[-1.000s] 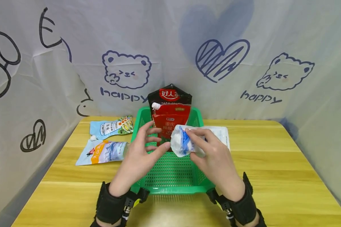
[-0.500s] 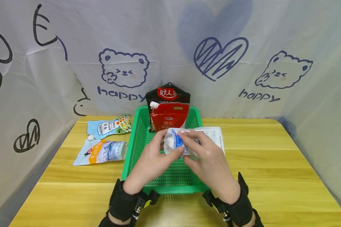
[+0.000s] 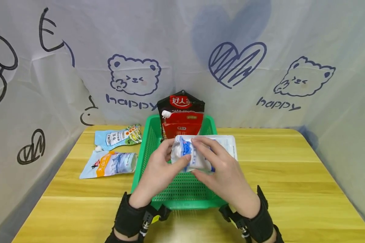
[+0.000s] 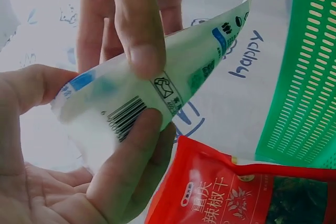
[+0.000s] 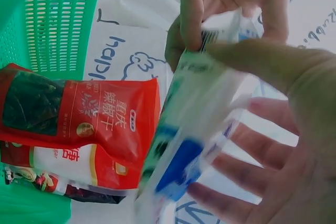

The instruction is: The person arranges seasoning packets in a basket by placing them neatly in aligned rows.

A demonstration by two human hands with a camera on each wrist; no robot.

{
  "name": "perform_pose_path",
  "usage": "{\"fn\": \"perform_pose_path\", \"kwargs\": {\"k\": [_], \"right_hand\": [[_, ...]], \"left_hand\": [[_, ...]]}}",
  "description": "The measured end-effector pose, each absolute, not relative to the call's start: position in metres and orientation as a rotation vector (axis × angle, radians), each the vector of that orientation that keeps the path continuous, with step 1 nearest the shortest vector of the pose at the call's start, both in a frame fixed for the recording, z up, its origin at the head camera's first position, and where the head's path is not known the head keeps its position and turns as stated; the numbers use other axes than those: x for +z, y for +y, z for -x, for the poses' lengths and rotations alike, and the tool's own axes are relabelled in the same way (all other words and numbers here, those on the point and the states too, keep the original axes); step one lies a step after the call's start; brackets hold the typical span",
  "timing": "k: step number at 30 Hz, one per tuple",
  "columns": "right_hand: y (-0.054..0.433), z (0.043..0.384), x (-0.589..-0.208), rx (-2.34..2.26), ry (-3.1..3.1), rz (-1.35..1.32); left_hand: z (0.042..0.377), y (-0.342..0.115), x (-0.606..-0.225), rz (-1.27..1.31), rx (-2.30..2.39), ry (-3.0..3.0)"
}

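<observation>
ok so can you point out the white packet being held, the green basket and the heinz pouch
White packet (image 3: 197,162): head view, on its printed side.
Green basket (image 3: 188,204): head view, on its near rim.
Heinz pouch (image 3: 118,137): head view, on the middle of its front.

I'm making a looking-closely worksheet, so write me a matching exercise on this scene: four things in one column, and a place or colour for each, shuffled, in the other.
Things
1. white-and-blue packet
2. basket
3. black pouch
4. Heinz pouch

Places and colours
A. upright behind the red pouches
B. lying on the table, left of the basket
C. green all over, with small holes
D. held by the left hand and the right hand

Pairs: 1-D, 2-C, 3-A, 4-B
</observation>
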State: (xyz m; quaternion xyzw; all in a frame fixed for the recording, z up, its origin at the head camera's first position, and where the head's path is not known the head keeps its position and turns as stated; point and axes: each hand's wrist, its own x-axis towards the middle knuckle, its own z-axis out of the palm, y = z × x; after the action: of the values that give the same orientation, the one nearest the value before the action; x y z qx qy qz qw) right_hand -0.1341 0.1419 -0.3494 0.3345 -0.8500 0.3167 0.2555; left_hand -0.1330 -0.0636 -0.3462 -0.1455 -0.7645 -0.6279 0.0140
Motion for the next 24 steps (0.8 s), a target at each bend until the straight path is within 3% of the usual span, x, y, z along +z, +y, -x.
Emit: {"fn": "perform_pose_path", "kwargs": {"k": [7,17,24], "right_hand": [[0.156,0.136,-0.344,0.973,-2.248,-0.885],[0.173,0.147,-0.340,1.240,-2.388,-0.406],[0.171,0.151,-0.339,1.735,-2.421,-0.290]], "left_hand": [[0.130,-0.072,-0.341,0.442,-1.988,-2.301],[0.128,-0.084,-0.333,0.347,-1.977,-2.243],[0.127,-0.089,-0.330,0.401,-2.046,-2.151]]}}
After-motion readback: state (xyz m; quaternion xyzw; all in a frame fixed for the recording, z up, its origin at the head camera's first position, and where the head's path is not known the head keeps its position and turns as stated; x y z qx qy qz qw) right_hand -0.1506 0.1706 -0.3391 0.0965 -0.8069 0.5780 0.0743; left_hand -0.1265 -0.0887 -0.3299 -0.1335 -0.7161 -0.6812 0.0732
